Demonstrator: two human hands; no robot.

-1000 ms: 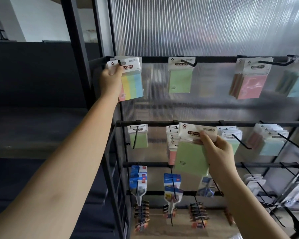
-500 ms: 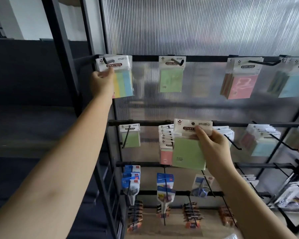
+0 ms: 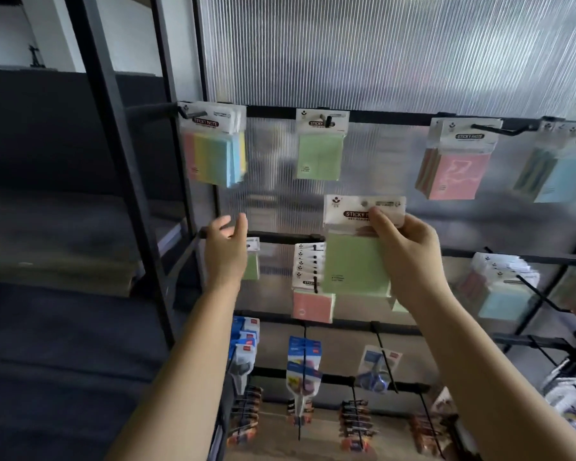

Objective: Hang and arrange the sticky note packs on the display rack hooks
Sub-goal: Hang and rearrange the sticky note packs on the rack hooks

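Ribbed translucent panelling backs a black display rack [image 3: 280, 112] whose horizontal bars carry rows of forward-pointing hooks; to the left lie dark shelving and a pale wall.

Head view: along the top bar hang a multicolour pack [image 3: 213, 144] at the far left, a lone green pack [image 3: 320, 148] on the next hook [image 3: 328, 121], then a pink pack [image 3: 456, 161] and a blue pack [image 3: 562, 171] further right. The second bar holds more sticky notes, among them a thick stack with a pink pad at its front [image 3: 311, 281]. Lower bars carry other stationery, too blurred to name.

The right hand [image 3: 409, 257] holds a green sticky note pack [image 3: 356, 247] in the air between the top and second bars, thumb pinching the white header card just under its hang hole, the other fingers out of sight behind the pad. That pack hangs on no hook. The left hand [image 3: 226, 251] hovers below the multicolour pack with fingers loosely spread, gripping nothing; it is apart from the packs above it.

By my reading, the step in hand is hanging the held green pack, and its likeliest home is the hook with the matching green pack above. The next move calls for lifting the pack, lining the small header hole up with the hook's upturned tip, then sliding it back along the wire. The free hand could steady the header or the pack already hung there.
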